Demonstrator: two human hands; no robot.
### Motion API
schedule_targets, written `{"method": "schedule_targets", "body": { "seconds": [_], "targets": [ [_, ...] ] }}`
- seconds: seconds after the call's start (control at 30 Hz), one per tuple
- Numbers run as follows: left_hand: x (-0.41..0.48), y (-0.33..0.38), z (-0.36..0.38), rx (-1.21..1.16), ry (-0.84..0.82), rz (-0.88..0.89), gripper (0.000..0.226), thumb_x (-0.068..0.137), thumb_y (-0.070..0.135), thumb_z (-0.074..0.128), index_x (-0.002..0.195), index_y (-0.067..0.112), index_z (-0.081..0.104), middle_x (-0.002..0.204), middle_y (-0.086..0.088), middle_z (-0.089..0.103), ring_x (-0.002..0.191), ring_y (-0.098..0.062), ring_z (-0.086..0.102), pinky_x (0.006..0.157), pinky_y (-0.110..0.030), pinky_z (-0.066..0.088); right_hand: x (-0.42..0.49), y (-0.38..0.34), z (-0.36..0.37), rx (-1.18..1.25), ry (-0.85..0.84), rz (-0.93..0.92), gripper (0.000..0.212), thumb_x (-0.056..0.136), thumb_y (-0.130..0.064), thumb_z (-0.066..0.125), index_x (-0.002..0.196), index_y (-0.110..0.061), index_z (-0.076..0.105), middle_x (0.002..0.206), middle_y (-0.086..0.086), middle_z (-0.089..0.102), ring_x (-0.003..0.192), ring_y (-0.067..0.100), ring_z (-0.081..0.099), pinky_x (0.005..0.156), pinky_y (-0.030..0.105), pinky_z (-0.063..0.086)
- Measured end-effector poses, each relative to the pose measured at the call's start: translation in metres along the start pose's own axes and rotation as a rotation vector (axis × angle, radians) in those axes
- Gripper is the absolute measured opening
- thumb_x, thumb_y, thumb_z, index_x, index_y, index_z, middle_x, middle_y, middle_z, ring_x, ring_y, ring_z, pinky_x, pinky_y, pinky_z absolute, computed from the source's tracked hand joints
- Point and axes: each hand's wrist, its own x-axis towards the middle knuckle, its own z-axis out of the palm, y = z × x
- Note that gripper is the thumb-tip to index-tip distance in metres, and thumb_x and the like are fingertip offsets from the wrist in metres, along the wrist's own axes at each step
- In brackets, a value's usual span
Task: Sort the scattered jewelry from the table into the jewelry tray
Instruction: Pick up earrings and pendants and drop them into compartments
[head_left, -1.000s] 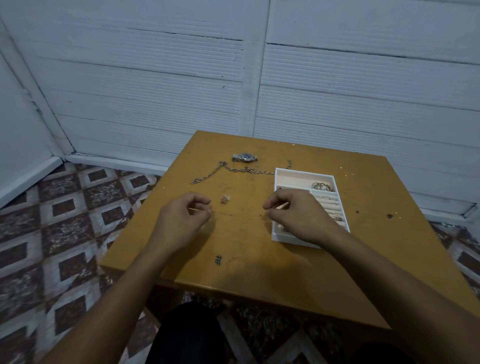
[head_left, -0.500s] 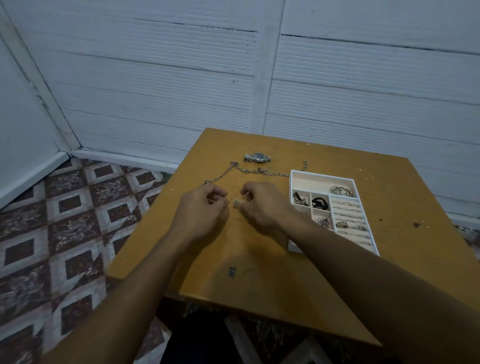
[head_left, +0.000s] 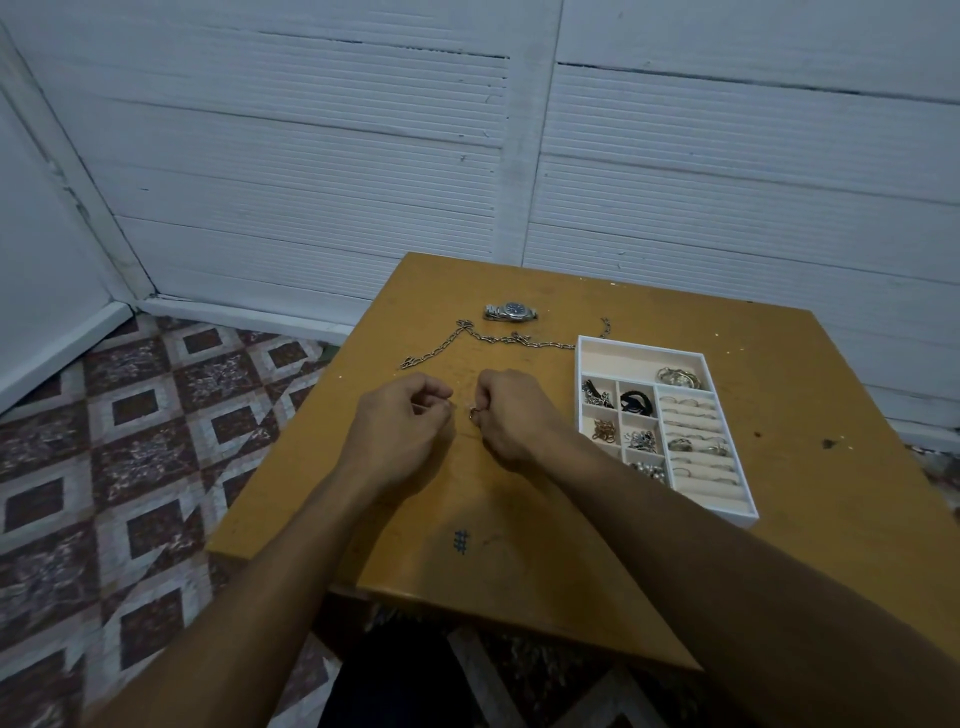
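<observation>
Jewelry tray (head_left: 638, 359): white, divided, right of centre on the table (head_left: 524, 582), just right of the right forearm.
Far long compartment: mostly bare; a silver coiled piece (head_left: 678, 378) lies at its right end.
Small compartments, left side: silver pieces (head_left: 596, 396); a black item (head_left: 637, 403); copper-toned pieces (head_left: 604, 430); a silver cluster (head_left: 642, 440); silver beads (head_left: 649, 470) in the nearest one.
Ring rolls (head_left: 698, 415), right side: cream rolls with several rings seated in the slots.
Right hand (head_left: 511, 418): fingers curled, tips pinching a small ring (head_left: 474, 414) just above the tabletop, centre of the frame.
Left hand (head_left: 402, 426): fingers curled, thumb and forefinger together, tips near the ring; whether they grip anything cannot be told.
Loose items: a chain (head_left: 498, 340) stretched across the table above the hands, its right end passing behind the tray's far left corner; a watch (head_left: 510, 312) just above it, toward the far edge.
Edges: the table's left edge runs close beside the left forearm; the near edge crosses under both forearms.
Open room: bare tabletop right of the tray and below the hands, where a hash mark (head_left: 460, 542) is drawn.
</observation>
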Motion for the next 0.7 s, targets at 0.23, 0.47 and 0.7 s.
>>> {"method": "schedule_targets", "body": {
  "seconds": [0.23,0.47,0.7],
  "targets": [
    [-0.005,0.003,-0.002,-0.041,0.009,-0.033,0.011,0.093,0.02,0.059,0.101,0.024,0.066,0.09,0.009,0.064,0.085,-0.005,0.059,0.067,-0.018,0.043,-0.013,-0.003,-0.008,0.097,0.008,0.029,0.014,0.085,-0.011,0.055,0.075,-0.019,0.049,0.092,0.007,0.06,0.083,0.024,0.055,0.063,0.032,0.042],
    [-0.017,0.007,0.005,-0.149,-0.002,-0.112,0.012,0.092,0.019,0.059,0.101,0.024,0.066,0.089,0.006,0.065,0.083,-0.007,0.059,0.064,-0.02,0.042,-0.029,-0.003,-0.027,0.163,-0.053,0.018,0.016,0.083,-0.011,0.062,0.075,-0.02,0.052,0.091,0.004,0.063,0.086,0.022,0.057,0.066,0.03,0.044],
    [-0.03,0.02,0.013,-0.312,-0.006,-0.198,0.011,0.092,0.018,0.06,0.1,0.02,0.068,0.091,0.0,0.069,0.086,-0.013,0.064,0.064,-0.018,0.045,-0.051,0.007,-0.053,0.227,-0.084,-0.012,0.013,0.088,-0.008,0.062,0.093,-0.014,0.073,0.083,-0.002,0.063,0.081,0.015,0.058,0.075,0.03,0.049]
  ]
}}
